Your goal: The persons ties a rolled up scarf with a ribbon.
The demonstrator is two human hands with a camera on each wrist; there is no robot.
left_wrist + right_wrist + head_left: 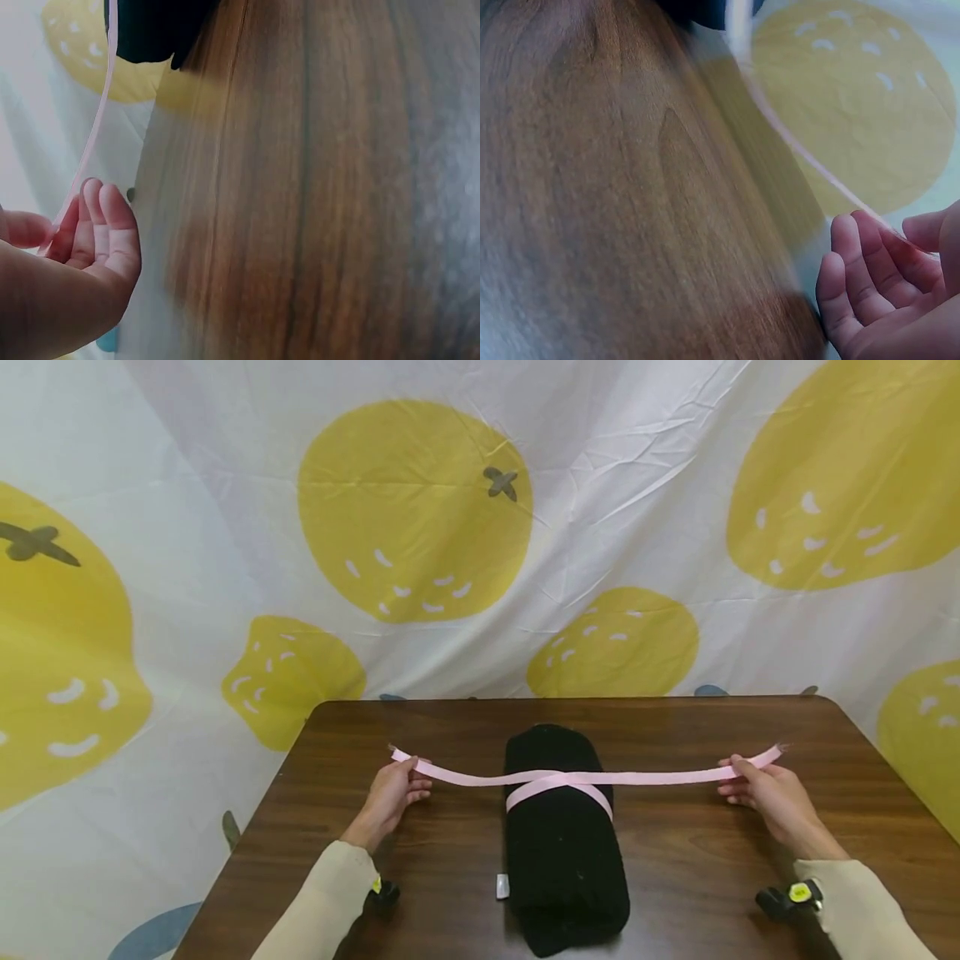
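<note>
A black rolled-up cloth bundle (pixel 566 860) lies lengthwise on the brown table. Round its upper part runs a pink ribbon (pixel 645 777), whose two ends cross on top and stretch out to either side. My left hand (pixel 388 793) pinches one end between thumb and forefinger, left of the bundle. On the other side my right hand (pixel 772 797) pinches the opposite end the same way. Frayed tips stick out past both hands. In the left wrist view the ribbon (pixel 96 124) runs up from the left hand (pixel 90 262) to the bundle. The bundle's underside is hidden.
The wooden table (pixel 442 877) has rounded far corners. Behind it hangs a white curtain (pixel 600 527) printed with yellow fruit. A small white tag (pixel 502 886) sticks out at the bundle's left side. Dark bands with yellow-green pieces show at both wrists.
</note>
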